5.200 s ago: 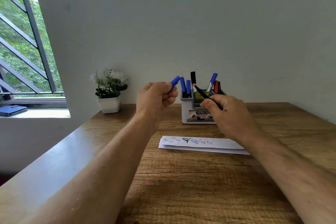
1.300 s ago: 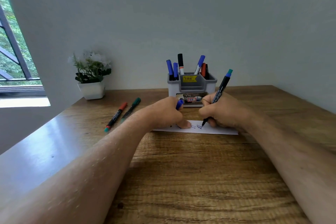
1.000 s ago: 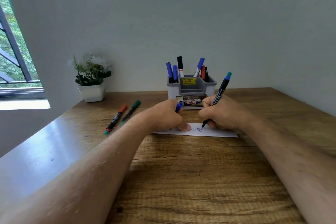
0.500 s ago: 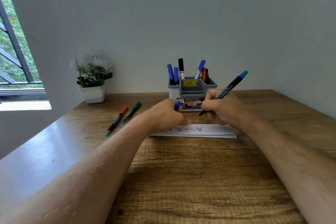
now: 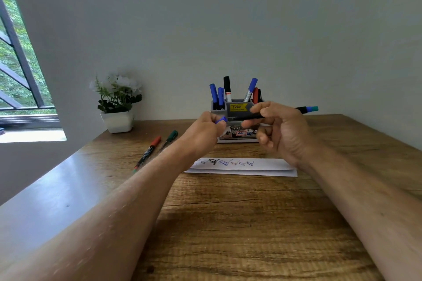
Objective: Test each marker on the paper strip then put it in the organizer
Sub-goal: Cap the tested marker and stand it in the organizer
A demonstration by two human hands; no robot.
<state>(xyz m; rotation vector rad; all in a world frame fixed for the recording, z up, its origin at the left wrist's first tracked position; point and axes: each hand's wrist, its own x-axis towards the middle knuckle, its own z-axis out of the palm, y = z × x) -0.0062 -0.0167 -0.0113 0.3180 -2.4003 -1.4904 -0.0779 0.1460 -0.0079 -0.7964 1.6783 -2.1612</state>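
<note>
Head view: the right hand (image 5: 282, 131) pinches a black marker (image 5: 274, 113) near its tip end, holding it level, tail to the right, tip toward the left hand (image 5: 204, 133). The left hand is curled around a blue cap (image 5: 221, 119), which shows just off the marker's tip; whether cap and tip already touch I cannot tell. Both hands are raised above the strip (image 5: 242, 165) and in front of the organizer (image 5: 237, 108). The strip lies flat on the desk (image 5: 228, 223) with a row of scribbles, so the step in hand looks like recapping a marker already tested. Next the cap must be lined up straight with the tip and pressed home, then the marker carried back and dropped upright into a free slot among the markers standing there. A red marker (image 5: 149, 149) and a green marker (image 5: 170, 138) lie side by side on the desk well left of the hands, capped, probably not yet tested
</note>
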